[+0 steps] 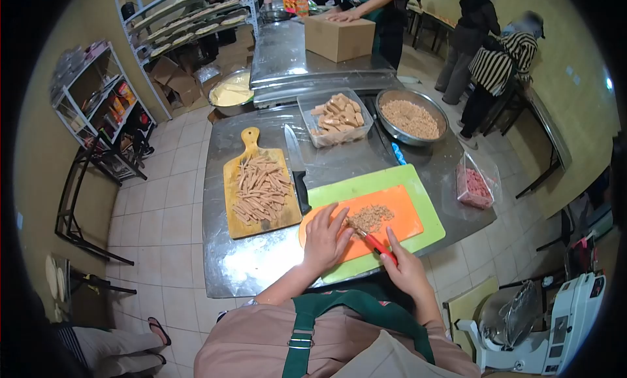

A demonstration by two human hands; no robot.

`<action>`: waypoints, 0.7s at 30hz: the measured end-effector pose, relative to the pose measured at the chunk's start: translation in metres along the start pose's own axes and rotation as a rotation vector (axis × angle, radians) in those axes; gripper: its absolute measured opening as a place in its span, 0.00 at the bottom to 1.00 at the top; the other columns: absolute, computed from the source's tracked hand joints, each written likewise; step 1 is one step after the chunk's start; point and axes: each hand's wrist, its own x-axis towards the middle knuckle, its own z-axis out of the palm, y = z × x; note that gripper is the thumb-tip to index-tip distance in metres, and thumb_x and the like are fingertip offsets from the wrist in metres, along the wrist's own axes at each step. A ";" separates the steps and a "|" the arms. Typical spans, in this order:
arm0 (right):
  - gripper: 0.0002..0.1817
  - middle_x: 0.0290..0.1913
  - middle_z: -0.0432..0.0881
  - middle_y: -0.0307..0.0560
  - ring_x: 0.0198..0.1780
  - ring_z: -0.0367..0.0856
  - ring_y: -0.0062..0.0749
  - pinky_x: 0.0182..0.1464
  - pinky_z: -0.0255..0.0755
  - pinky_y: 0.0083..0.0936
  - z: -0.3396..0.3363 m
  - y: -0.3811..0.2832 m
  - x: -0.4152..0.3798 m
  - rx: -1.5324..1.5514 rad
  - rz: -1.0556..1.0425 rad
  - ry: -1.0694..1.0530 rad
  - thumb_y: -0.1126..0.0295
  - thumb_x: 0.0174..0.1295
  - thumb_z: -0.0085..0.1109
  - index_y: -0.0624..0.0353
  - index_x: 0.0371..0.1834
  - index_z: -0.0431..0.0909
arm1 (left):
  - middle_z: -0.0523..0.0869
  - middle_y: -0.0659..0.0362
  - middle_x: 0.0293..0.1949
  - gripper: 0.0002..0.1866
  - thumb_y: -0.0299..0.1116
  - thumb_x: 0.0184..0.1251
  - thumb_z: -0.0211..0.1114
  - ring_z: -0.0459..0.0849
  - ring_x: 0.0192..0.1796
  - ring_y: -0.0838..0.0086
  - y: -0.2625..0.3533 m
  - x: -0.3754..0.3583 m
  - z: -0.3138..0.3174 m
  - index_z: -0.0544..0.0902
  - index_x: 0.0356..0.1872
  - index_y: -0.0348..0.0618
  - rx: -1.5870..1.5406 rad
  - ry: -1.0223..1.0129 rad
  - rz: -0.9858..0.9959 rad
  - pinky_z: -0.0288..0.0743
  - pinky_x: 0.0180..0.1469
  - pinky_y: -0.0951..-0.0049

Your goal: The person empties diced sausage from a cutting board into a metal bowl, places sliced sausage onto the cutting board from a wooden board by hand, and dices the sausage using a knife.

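Note:
My right hand is closed around the red handle of a knife, whose blade points toward my left fingertips. My left hand rests over the left part of the orange cutting board, fingers stretched and apart, tips by the blade and some brown bits. Small chopped brown pieces lie beyond the blade. Beneath the orange board is a larger green cutting board. To the left, a wooden board carries a pile of brown strips. A large black-handled knife lies beside it.
Behind the boards stand a clear tub of brown chunks and a steel bowl of chopped bits. A container of pink pieces sits at the right edge. A co-worker's hand touches a cardboard box. A white mixer is at lower right.

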 end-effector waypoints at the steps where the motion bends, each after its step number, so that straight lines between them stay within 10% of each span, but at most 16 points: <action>1: 0.36 0.47 0.76 0.59 0.50 0.77 0.48 0.49 0.71 0.36 -0.006 -0.007 0.001 -0.061 -0.010 0.029 0.58 0.61 0.54 0.48 0.72 0.52 | 0.57 0.48 0.68 0.33 0.48 0.63 0.58 0.56 0.69 0.49 0.005 0.002 -0.003 0.62 0.67 0.49 0.034 0.085 0.033 0.50 0.66 0.54; 8: 0.39 0.34 0.76 0.50 0.38 0.77 0.47 0.39 0.71 0.37 -0.007 -0.007 0.004 -0.151 -0.090 0.180 0.60 0.57 0.59 0.46 0.72 0.52 | 0.51 0.46 0.70 0.35 0.53 0.63 0.55 0.47 0.72 0.47 0.013 0.005 -0.009 0.61 0.68 0.51 0.113 0.220 0.033 0.42 0.67 0.43; 21: 0.38 0.39 0.80 0.52 0.41 0.79 0.46 0.43 0.72 0.33 -0.039 -0.008 -0.012 -0.118 0.033 0.078 0.63 0.54 0.62 0.49 0.70 0.59 | 0.47 0.48 0.72 0.37 0.68 0.55 0.53 0.40 0.74 0.47 0.020 0.013 0.001 0.69 0.64 0.63 0.356 -0.069 0.177 0.28 0.65 0.33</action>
